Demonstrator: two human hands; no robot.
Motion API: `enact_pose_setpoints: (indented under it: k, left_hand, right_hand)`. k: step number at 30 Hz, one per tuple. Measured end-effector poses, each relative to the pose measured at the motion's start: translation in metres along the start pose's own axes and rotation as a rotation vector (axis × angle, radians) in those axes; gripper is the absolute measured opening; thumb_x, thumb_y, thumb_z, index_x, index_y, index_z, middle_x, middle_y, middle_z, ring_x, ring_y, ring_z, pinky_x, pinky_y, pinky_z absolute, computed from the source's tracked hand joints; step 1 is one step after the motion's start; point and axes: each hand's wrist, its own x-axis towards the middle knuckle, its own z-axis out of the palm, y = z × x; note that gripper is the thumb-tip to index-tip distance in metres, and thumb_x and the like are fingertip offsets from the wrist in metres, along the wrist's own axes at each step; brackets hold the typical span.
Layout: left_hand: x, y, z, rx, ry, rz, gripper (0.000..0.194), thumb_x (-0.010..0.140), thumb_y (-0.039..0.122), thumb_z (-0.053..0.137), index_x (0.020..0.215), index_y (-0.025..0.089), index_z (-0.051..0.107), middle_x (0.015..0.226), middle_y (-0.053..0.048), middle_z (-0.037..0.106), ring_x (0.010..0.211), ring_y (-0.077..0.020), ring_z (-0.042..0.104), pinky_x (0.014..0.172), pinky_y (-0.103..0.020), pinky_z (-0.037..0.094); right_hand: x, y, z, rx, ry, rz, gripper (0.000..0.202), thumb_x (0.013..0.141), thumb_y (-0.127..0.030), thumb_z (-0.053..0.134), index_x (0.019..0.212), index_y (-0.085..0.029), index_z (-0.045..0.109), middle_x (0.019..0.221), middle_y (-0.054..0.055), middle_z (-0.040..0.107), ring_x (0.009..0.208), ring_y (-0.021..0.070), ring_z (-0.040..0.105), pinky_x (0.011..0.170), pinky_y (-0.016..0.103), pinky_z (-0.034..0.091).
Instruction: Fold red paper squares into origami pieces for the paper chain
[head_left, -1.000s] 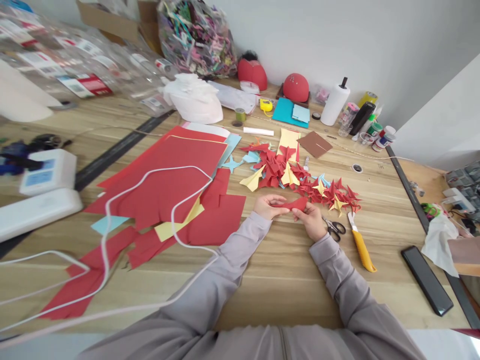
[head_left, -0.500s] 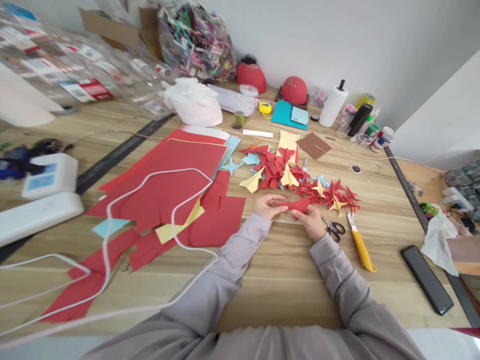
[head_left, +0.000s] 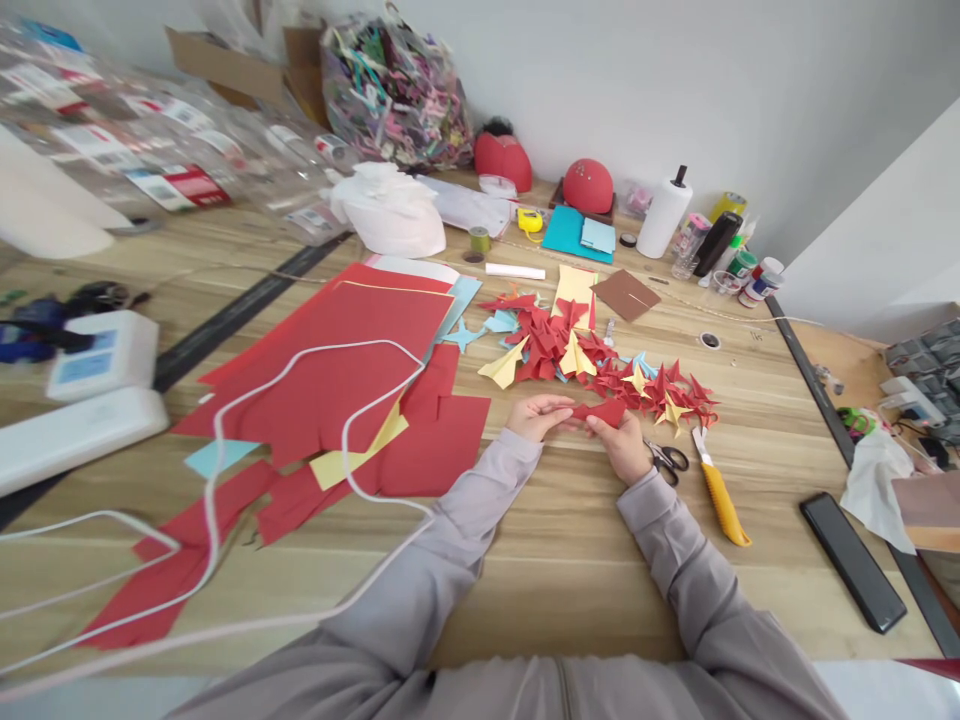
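Between my two hands is a small folded piece of red paper (head_left: 604, 411). My left hand (head_left: 534, 416) pinches its left end, the fingertips pressed together. The right end is gripped by my right hand (head_left: 624, 446), thumb in front. Just beyond my hands lies a heap of folded red paper shapes (head_left: 546, 338), with yellow and light blue ones mixed in. Black-handled scissors (head_left: 667, 458) rest right beside my right hand, and a yellow-handled cutter (head_left: 724, 500) lies farther right.
Large red paper sheets (head_left: 375, 360) cover the table's left, with a white cable (head_left: 347, 430) looped over them. A black phone (head_left: 853, 560) lies at right. Bottles, a white roll (head_left: 666, 218) and a stuffed plastic bag (head_left: 397, 95) stand along the back.
The fingers of my left hand have shifted over the red paper and hide more of its left end. Both hands still hold it in about the same place.
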Motion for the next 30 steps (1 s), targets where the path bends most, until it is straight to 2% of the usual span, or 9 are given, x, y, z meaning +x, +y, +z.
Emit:
enact_pose_setpoints:
  k: [8,11,15,19,24,30]
  left_hand:
    - [0.001,0.001,-0.005,-0.136,-0.135,-0.068,0.049,0.056,0.034,0.078,0.096,0.009,0.065,0.075,-0.011,0.071,0.072,-0.0266,0.070,0.073,-0.041,0.055]
    - [0.002,0.000,-0.008,-0.193,-0.169,-0.061,0.052,0.058,0.034,0.075,0.103,0.010,0.063,0.082,-0.013,0.072,0.074,-0.0283,0.070,0.074,-0.044,0.054]
    - [0.003,0.004,-0.009,-0.206,-0.202,-0.029,0.055,0.061,0.035,0.070,0.109,0.012,0.059,0.079,-0.011,0.072,0.076,-0.0276,0.069,0.074,-0.043,0.054]
    - [0.000,0.011,-0.005,-0.197,-0.134,-0.006,0.051,0.055,0.042,0.076,0.095,0.012,0.063,0.078,-0.011,0.072,0.069,-0.0254,0.069,0.068,-0.040,0.055]
    - [-0.003,0.013,0.001,-0.041,0.033,0.016,0.045,0.050,0.045,0.080,0.073,0.011,0.062,0.059,-0.006,0.068,0.058,-0.0224,0.068,0.059,-0.034,0.055]
    - [-0.003,0.013,0.002,0.033,0.062,0.017,0.047,0.046,0.049,0.080,0.068,0.011,0.063,0.058,-0.005,0.068,0.058,-0.0220,0.067,0.058,-0.033,0.056]
  right_hand:
    - [0.001,0.002,0.000,0.017,0.024,0.024,0.022,0.068,-0.038,0.071,0.070,-0.018,0.063,0.062,0.000,0.063,0.055,0.0116,0.054,0.057,0.027,0.046]
    - [0.001,0.000,0.001,0.060,0.032,0.021,0.020,0.068,-0.036,0.071,0.070,-0.018,0.063,0.062,-0.001,0.063,0.055,0.0113,0.054,0.057,0.026,0.045]
    - [0.001,-0.001,0.002,0.080,0.045,0.018,0.020,0.068,-0.036,0.071,0.069,-0.018,0.062,0.061,-0.002,0.062,0.054,0.0109,0.053,0.056,0.026,0.044]
    - [0.002,-0.001,0.002,0.072,0.057,0.024,0.022,0.067,-0.037,0.072,0.070,-0.018,0.062,0.061,-0.001,0.061,0.055,0.0113,0.053,0.057,0.027,0.045]
    - [0.002,0.002,-0.001,0.055,0.067,0.018,0.022,0.066,-0.037,0.072,0.070,-0.018,0.062,0.060,-0.002,0.061,0.055,0.0110,0.053,0.058,0.026,0.045]
    - [0.002,0.006,-0.002,0.038,0.089,0.003,0.022,0.064,-0.037,0.074,0.068,-0.018,0.063,0.060,-0.002,0.062,0.056,0.0112,0.053,0.060,0.027,0.045]
